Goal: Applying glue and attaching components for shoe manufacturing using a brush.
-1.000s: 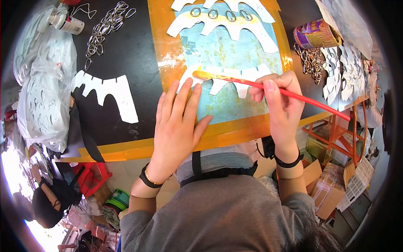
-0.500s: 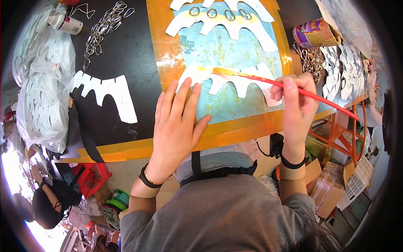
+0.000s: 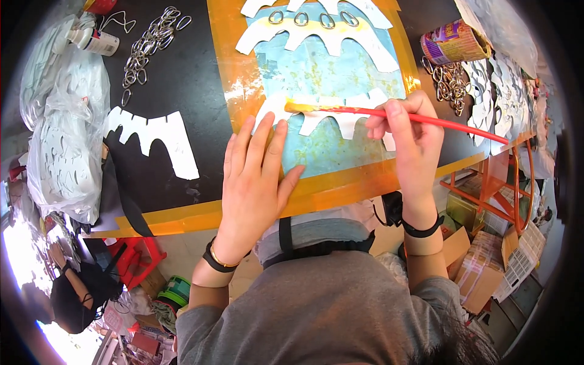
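My left hand (image 3: 249, 182) lies flat with fingers stretched out, fingertips at the left end of a white scalloped cut-out piece (image 3: 348, 125) on a stained light-blue sheet (image 3: 310, 67). A long red-handled brush (image 3: 456, 124) is in my right hand (image 3: 413, 137), pinched between thumb and fingers. Its yellow-coated tip touches the upper left part of that piece, near my left fingertips. Beyond, another white piece (image 3: 331, 41) has a yellowish wet band and several metal rings (image 3: 302, 19) along it. To the left, a similar white piece (image 3: 167, 137) lies on the black tabletop.
Orange tape (image 3: 334, 191) borders the sheet and table edge. At left are heaped metal rings (image 3: 149, 45), a white bottle (image 3: 100, 41) and a plastic bag (image 3: 64, 158) of white pieces. At right stand a colourful can (image 3: 453, 42) and more rings (image 3: 450, 85). A person (image 3: 76, 295) shows lower left.
My right hand has shifted slightly left with the brush, whose handle now lies flatter. The brush tip has moved slightly left and down along the white piece. My left hand stays in place.
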Demonstrator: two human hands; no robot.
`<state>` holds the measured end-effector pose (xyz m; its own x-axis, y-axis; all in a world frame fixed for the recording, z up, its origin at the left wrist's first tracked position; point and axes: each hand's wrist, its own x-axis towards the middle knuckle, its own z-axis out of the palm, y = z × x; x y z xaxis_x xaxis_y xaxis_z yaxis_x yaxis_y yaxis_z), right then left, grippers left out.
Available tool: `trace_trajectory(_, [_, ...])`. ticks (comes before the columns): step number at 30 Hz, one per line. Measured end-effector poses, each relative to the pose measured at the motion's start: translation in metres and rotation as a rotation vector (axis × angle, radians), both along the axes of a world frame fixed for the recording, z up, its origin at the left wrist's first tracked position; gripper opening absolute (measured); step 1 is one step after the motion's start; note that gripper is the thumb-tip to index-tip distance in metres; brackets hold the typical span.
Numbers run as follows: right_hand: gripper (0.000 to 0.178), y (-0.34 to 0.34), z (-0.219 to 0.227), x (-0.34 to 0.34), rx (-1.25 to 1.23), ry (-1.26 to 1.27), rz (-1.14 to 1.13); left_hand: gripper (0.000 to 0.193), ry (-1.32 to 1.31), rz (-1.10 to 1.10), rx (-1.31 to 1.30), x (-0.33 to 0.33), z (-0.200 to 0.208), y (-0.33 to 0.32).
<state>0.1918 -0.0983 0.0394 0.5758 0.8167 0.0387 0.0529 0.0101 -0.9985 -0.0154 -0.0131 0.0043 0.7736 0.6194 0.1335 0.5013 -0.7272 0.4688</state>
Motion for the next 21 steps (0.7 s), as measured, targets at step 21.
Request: trace_trajectory(21, [0.007,-0.011,0.009,0.001,0.048,-0.152,-0.015,0.062,0.007,0.002,0.003,0.001,0.001,0.000])
